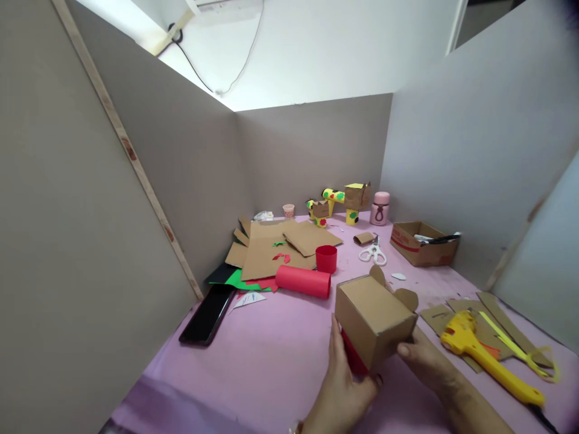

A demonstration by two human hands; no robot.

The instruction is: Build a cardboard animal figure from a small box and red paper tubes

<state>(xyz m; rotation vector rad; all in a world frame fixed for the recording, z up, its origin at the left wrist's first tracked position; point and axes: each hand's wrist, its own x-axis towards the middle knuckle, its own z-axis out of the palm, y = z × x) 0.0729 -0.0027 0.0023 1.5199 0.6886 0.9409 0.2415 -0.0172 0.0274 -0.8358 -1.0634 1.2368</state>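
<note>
A small cardboard box [375,307] with two rounded ear-like tabs is held up between my hands, above the front right of the pink table. Beneath the box shows a red piece [353,355], with my left hand [346,374] wrapped round it from the left and below. My right hand [418,352] grips the box's right side, thumb against the cardboard; its other fingers are hidden behind. Just beyond the box lies a red paper-covered tube [303,282], and a short red ring [326,259] stands behind that.
At right lie a yellow glue gun [479,355] and cardboard strips. White scissors [373,254] rest near an open carton [423,244]. Cardboard sheets [262,247], a phone [208,316], a pink flask [380,209] and spotted yellow cardboard figures [333,195] are further left and back. Grey partitions enclose the table.
</note>
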